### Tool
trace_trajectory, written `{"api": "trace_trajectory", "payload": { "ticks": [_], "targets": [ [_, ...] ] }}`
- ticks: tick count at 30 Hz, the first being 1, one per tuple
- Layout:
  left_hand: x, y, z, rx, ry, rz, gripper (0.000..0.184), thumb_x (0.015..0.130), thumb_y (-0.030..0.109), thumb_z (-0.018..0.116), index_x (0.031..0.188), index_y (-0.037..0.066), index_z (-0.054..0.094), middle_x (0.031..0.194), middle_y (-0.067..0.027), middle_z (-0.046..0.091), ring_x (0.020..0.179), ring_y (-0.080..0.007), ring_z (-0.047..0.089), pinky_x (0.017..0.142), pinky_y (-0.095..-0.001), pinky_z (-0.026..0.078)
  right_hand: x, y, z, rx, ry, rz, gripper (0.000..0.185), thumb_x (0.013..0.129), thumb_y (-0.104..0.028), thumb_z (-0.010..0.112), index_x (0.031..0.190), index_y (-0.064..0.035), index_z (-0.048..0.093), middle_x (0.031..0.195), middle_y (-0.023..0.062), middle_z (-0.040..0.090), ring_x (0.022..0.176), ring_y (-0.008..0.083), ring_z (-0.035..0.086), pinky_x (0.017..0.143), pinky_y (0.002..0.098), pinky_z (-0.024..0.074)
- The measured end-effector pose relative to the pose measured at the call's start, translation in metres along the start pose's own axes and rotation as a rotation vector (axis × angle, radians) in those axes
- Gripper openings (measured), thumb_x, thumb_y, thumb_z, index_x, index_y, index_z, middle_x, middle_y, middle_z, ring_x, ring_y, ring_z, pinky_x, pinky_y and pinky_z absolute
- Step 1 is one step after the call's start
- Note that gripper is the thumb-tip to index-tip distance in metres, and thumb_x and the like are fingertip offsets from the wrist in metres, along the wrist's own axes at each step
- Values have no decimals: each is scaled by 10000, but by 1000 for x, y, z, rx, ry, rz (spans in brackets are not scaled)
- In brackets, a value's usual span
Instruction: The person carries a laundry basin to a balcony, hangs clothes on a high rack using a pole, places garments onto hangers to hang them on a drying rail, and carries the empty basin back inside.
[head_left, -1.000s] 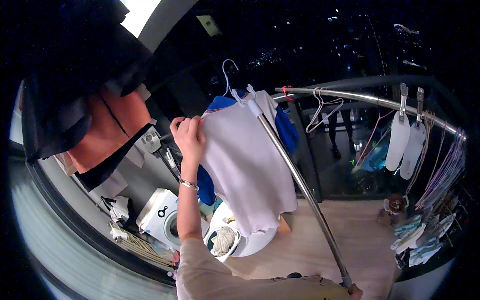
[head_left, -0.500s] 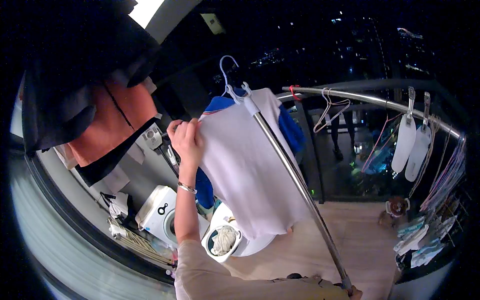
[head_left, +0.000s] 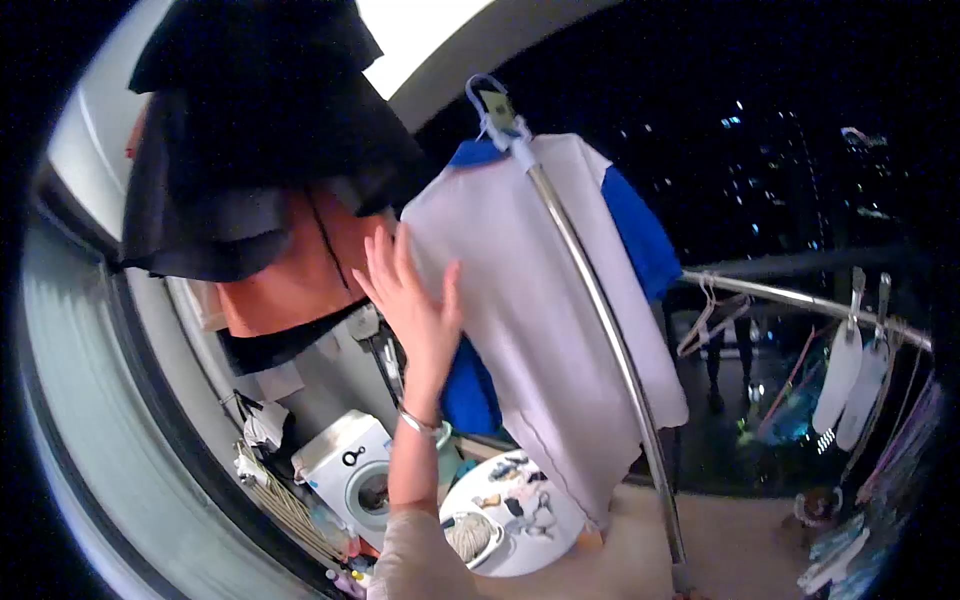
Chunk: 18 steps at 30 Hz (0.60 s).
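A pale shirt (head_left: 540, 260) with blue sleeves and collar hangs from a light hanger (head_left: 486, 92), which is caught in the forked tip of a metal pole (head_left: 600, 300). The pole slants in front of the shirt. At the shirt's left shoulder edge, my left hand (head_left: 412, 300) is open, its fingers spread; whether it touches the cloth cannot be told. Only a sliver of my right hand (head_left: 690, 594) shows at the bottom edge, around the pole's lower end.
Dark garments (head_left: 260, 130) and an orange one (head_left: 300, 270) hang at upper left. Below stand a washing machine (head_left: 345, 465) and a round white table (head_left: 550, 545) bearing a basket and small items. A rail (head_left: 800, 298) on the right carries hangers and white insoles (head_left: 840, 380).
The shirt, hanger and pole tip have risen in view and come nearer the hanging dark clothes. My left hand has let go of the shirt's edge and spread its fingers. The view has shifted.
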<state>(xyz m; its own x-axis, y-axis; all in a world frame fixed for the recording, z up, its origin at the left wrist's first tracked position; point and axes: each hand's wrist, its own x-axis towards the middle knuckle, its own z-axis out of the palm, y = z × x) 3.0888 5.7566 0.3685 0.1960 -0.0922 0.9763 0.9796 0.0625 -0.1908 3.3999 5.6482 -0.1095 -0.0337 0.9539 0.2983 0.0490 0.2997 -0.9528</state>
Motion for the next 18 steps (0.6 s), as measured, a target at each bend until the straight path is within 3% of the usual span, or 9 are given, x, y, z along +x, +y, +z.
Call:
{"api": "trace_trajectory", "payload": {
  "ticks": [5, 8, 9, 10, 11, 13, 15, 18],
  "targets": [
    [-24, 31, -46, -67, -81, 152, 572, 708, 255, 618, 1212, 97, 400, 1337, -208, 228, 1256, -388, 160, 993, -563, 39, 108, -63, 48, 73, -3, -116, 215, 805, -207, 542, 686, -35, 493, 565, 92, 497, 470, 198, 470, 422, 329, 340],
    [-58, 46, -69, -190, -235, 181, 609, 703, 266, 629, 1227, 81, 381, 1327, -216, 244, 1240, -390, 203, 985, -555, 109, 159, -125, 69, 88, 15, -299, 246, 800, -230, 533, 678, -22, 486, 524, 119, 497, 419, 209, 471, 388, 330, 335],
    [-72, 50, -72, -285, -299, 168, 637, 704, 273, 631, 1239, 57, 359, 1324, -221, 247, 1232, -391, 220, 991, -532, 143, 175, -160, 73, 40, -27, -436, 214, 833, -191, 486, 703, -23, 462, 507, 73, 454, 403, 152, 427, 373, 295, 303],
    [-88, 57, -73, -452, -435, 56, 674, 713, 279, 625, 1257, 29, 316, 1325, -225, 242, 1228, -378, 235, 996, -492, 172, 190, -195, 76, -2, -65, -573, 188, 865, -152, 438, 727, -23, 439, 490, 28, 410, 388, 95, 383, 357, 260, 271],
    [-108, 66, -73, -619, -571, -62, 712, 722, 285, 620, 1275, 1, 272, 1326, -229, 237, 1224, -366, 250, 1000, -452, 201, 205, -211, 84, 203, -168, -436, 248, 898, -209, 382, 727, -44, 452, 488, -10, 400, 391, 72, 369, 350, 236, 258],
    [-157, 80, -71, -888, -735, -206, 724, 776, 292, 559, 1297, -36, 180, 1324, -218, 242, 1228, -320, 263, 1004, -383, 218, 218, -274, 92, 302, -272, -486, 276, 908, -268, 380, 736, -63, 445, 498, -32, 383, 389, 50, 337, 352, 207, 246],
    [-207, 103, -81, -1144, -885, -402, 682, 827, 285, 476, 1321, -15, 114, 1342, -193, 216, 1239, -286, 253, 1012, -375, 196, 230, -322, 107, 464, -439, -405, 277, 916, -280, 366, 740, -79, 439, 528, -50, 378, 379, 25, 319, 340, 173, 238],
    [-237, 141, -96, -1389, -914, -788, 589, 870, 260, 388, 1316, 1, 101, 1152, -158, 386, 1072, -238, 399, 916, -345, 303, 239, -394, 125, 644, -603, -425, 319, 905, -345, 379, 714, -95, 431, 480, -57, 356, 337, 24, 292, 309, 174, 224]
  ]
}}
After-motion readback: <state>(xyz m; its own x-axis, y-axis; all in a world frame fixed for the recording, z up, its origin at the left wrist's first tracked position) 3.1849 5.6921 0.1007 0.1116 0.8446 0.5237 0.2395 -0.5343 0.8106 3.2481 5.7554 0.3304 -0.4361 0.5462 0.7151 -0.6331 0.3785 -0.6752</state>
